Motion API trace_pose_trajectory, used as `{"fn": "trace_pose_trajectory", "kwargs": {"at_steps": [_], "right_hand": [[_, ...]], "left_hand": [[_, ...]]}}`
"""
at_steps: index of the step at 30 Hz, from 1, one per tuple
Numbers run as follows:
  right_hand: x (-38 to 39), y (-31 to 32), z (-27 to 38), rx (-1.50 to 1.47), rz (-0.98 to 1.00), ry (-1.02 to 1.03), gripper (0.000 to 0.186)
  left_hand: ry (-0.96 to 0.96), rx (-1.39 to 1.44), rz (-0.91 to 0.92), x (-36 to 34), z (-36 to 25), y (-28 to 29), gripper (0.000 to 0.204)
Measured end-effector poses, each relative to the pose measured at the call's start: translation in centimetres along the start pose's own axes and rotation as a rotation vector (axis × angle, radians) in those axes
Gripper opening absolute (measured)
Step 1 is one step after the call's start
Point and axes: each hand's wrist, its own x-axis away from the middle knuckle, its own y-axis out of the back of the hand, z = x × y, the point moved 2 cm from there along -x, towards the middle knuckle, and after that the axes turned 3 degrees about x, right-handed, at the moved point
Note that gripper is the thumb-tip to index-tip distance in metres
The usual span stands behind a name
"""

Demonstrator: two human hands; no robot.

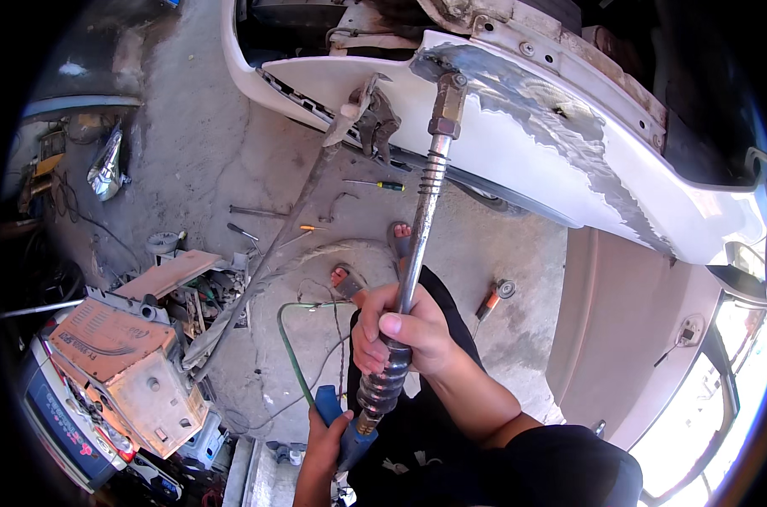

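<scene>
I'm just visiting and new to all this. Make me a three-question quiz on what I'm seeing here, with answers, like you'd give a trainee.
1. What grips the blue handle?
A) left hand
B) right hand
C) both hands

2. True or false: the right hand is wide open.

3. Fill in: the white panel has a large, jagged-edged ____ patch.

Key:
1. A, left hand.
2. False; the right hand grips the tool.
3. Grey.
</scene>
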Motion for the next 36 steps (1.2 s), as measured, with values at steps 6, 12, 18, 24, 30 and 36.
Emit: {"fn": "trace_pose_trajectory", "kwargs": {"at_steps": [6, 12, 18, 24, 30, 36], "right_hand": [[-0.5, 0.0, -0.6, 0.058, -0.044, 0.048, 0.029], [-0.3, -0.1, -0.6, 0.025, -0.050, 0.038, 0.027], [-0.7, 0.3, -0.8, 0.048, -0.054, 0.035, 0.027], [-0.9, 1.2, -0.3, 0.183, -0.128, 0.066, 0.031], [-1.1, 2.0, -0.6, 0.199, -0.131, 0.098, 0.031], [-1.4, 3.1, -0.7, 0.234, -0.140, 0.136, 0.031]], "left_hand": [[-0.049, -0.031, -0.064, -0.2, -1.1, 0.7, 0.084], [-0.201, -0.432, -0.287, -3.3, 1.4, 5.9, 0.086], [-0.639, -0.750, -0.752, -16.0, 6.3, 14.4, 0.088], [-0.421, -0.380, -0.590, -26.3, 1.9, 7.7, 0.070], [-0.479, -0.280, -0.530, -35.5, -1.2, 1.1, 0.077], [-0.405, -0.171, -0.582, -44.6, -2.5, -2.5, 0.071]]}}
